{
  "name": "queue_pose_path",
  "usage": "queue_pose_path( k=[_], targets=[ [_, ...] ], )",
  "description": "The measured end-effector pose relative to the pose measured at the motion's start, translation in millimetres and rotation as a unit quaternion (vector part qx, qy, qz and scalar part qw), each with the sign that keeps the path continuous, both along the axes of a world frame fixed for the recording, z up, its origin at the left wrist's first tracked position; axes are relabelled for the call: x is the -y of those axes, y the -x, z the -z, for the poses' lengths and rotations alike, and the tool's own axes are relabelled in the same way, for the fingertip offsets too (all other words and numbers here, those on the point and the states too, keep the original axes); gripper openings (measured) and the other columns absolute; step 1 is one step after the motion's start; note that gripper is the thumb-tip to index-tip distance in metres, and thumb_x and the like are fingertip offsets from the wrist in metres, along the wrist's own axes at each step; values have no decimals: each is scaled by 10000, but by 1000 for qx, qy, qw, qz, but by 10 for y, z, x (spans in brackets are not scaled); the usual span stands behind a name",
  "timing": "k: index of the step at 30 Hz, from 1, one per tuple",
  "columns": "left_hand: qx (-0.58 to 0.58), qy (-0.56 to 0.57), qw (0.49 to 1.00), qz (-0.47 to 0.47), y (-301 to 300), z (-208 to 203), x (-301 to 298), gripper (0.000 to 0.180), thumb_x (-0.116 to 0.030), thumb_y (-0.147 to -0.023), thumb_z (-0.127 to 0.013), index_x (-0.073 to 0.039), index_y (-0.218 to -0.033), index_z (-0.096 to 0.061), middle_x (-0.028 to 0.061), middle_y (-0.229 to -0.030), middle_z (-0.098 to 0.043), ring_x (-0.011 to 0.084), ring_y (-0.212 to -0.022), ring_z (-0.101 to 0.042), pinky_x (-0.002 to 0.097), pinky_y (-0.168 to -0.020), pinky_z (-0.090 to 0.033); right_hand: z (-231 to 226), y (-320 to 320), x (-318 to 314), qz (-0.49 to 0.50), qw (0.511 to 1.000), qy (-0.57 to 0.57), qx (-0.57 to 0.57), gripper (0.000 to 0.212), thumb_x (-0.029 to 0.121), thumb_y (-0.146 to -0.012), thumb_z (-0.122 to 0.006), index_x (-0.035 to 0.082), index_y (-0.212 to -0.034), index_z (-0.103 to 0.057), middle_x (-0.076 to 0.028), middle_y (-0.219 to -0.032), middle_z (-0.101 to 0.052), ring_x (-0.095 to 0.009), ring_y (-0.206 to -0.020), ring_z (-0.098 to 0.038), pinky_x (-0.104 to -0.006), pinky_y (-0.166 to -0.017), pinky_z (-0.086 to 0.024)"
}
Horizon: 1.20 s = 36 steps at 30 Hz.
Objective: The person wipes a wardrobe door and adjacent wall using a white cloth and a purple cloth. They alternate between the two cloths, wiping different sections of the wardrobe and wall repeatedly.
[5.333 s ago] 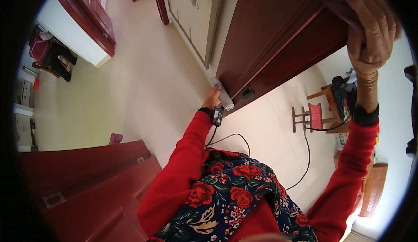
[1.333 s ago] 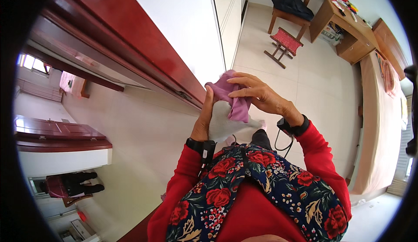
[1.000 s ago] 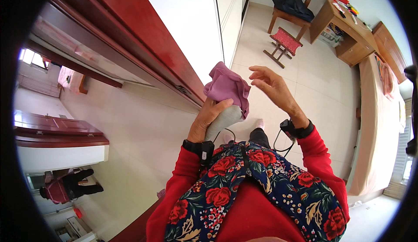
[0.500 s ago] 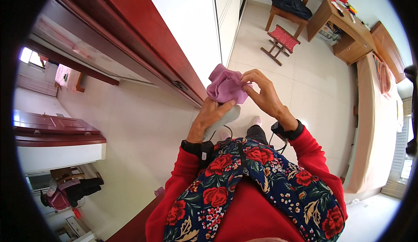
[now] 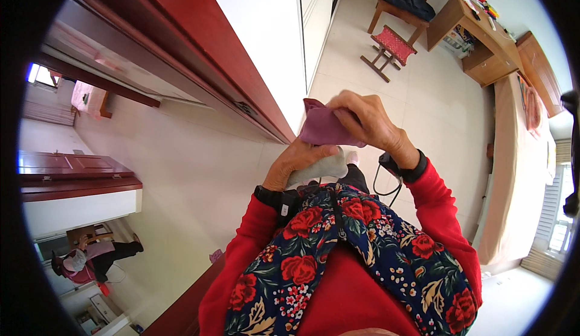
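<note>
A purple cloth (image 5: 323,126) hangs folded in front of me, its upper left corner darker and pointing up. My right hand (image 5: 374,123) is closed, its fingers pinching the cloth's right side. At the cloth's lower left edge is my left hand (image 5: 301,159), closed with the thumb stretched to the right. A grey-green cloth (image 5: 326,166) is gripped under that thumb, bunched below the purple one. Whether the left fingers also hold the purple cloth is hidden. Both hands are close to a dark red door frame (image 5: 260,109).
A small stool with a red woven seat (image 5: 394,44) stands ahead on the pale tiled floor, by a wooden chair (image 5: 396,14) with dark clothing. A wooden desk (image 5: 477,16) and a bed (image 5: 513,173) line the right. Through the doorway, a seated person (image 5: 96,257) appears far left.
The purple cloth has gone from a loose, open bunch to a flatter fold. My right hand has closed more over it. More of the grey-green cloth shows beneath.
</note>
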<state>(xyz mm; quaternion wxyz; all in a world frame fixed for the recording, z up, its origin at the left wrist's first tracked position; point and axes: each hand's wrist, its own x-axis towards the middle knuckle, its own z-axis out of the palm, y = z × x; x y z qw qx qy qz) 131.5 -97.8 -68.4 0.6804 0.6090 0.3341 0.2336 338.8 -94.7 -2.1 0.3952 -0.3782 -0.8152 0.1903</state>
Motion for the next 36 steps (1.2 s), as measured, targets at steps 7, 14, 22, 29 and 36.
queue_pose_path(
  k=[7, 14, 22, 29, 36],
  targets=[
    [51, 135, 985, -97, -76, 26, -47, 608, -417, -953, -581, -19, -1378, -406, 94, -1224, -555, 174, -1099, -535, 302, -929, -451, 106, -102, -185, 185, 980, -8, 73, 281, 106, -830, -657, 112, -1108, -615, -79, -969, -620, -266, -829, -627, -361, -665, -525],
    [50, 143, 975, -164, -123, 171, -206, 639, -512, -971, -493, -24, -1377, -419, 93, -1222, -556, 166, -1031, -577, 279, -845, -494, 301, -132, -3, 146, 985, -34, 83, 347, 104, -781, -688, 83, -1121, -619, -97, -1001, -623, -289, -935, -601, -371, -780, -508],
    [29, 230, 967, -105, -206, 83, -190, 561, -401, -990, -502, -8, -1384, -430, 71, -1255, -522, 127, -1054, -541, 256, -877, -455, 786, 20, 87, 57, 991, 45, 116, 696, 29, -746, -686, 95, -1393, -437, -157, -1386, -457, -330, -1266, -463, -414, -1025, -409],
    [-17, 150, 988, -25, -84, 110, -254, 482, -325, -981, -531, 17, -1320, -522, 85, -1204, -617, 120, -1041, -572, 250, -889, -458, 987, 56, 123, 41, 922, 338, -186, 480, -2, -882, -486, 34, -1361, -470, -169, -1211, -607, -286, -1093, -602, -350, -955, -485],
    [-55, 49, 994, -82, 178, 63, -369, 347, -230, -983, -545, 43, -1179, -630, 108, -1027, -706, 103, -857, -631, 228, -771, -505, 1597, -246, 5, -54, 613, 594, -519, 355, 165, -951, -548, -62, -1223, -532, -116, -1154, -598, -241, -1056, -606, -423, -969, -508]
  ],
)
